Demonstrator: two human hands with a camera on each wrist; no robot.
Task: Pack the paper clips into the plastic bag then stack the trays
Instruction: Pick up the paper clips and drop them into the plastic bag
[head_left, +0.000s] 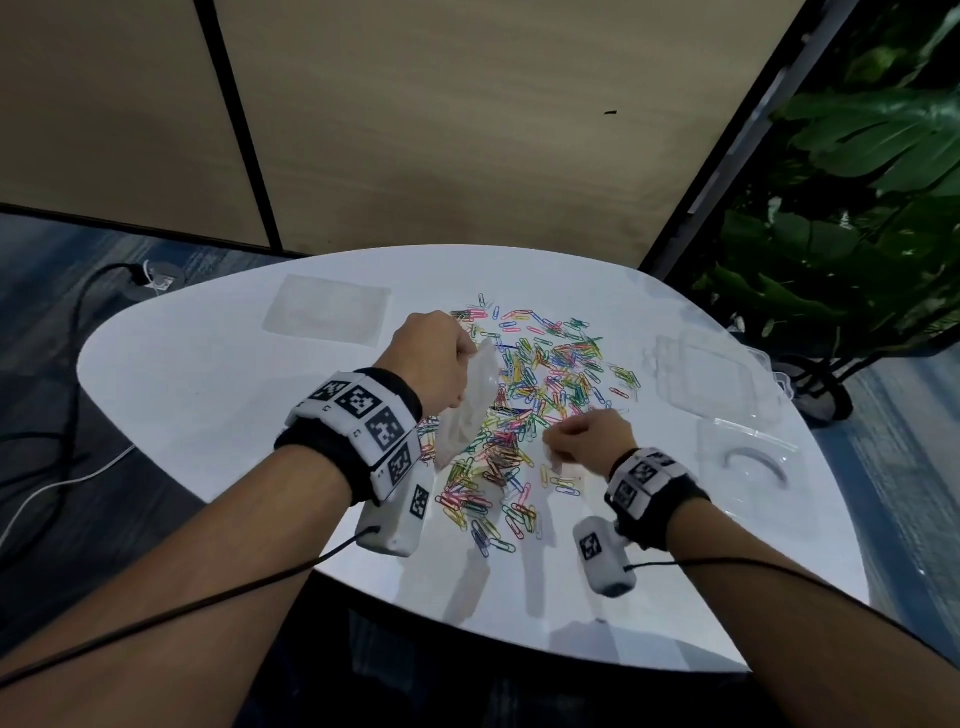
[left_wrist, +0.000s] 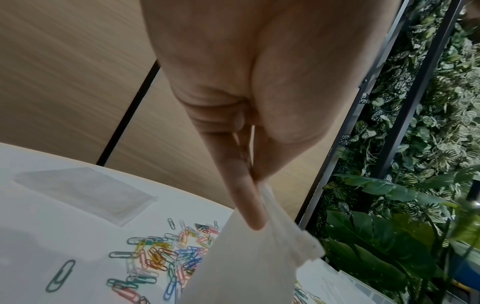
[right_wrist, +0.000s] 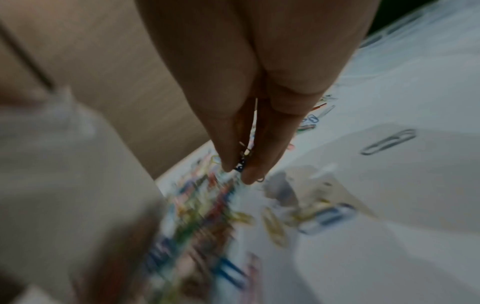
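The left hand (head_left: 434, 358) is raised, fingers (left_wrist: 244, 197) and thumb pinching the rim of a clear plastic bag (head_left: 470, 400), while the lower right hand (head_left: 592, 439) pinches small coloured wire paper clips (right_wrist: 242, 162) between fingertips.

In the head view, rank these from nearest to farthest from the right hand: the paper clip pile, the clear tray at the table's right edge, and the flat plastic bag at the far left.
From the right hand:
1. Paper clip pile, right at its fingertips.
2. Clear tray, to its right, near the table edge.
3. Flat plastic bag, far left across the pile.
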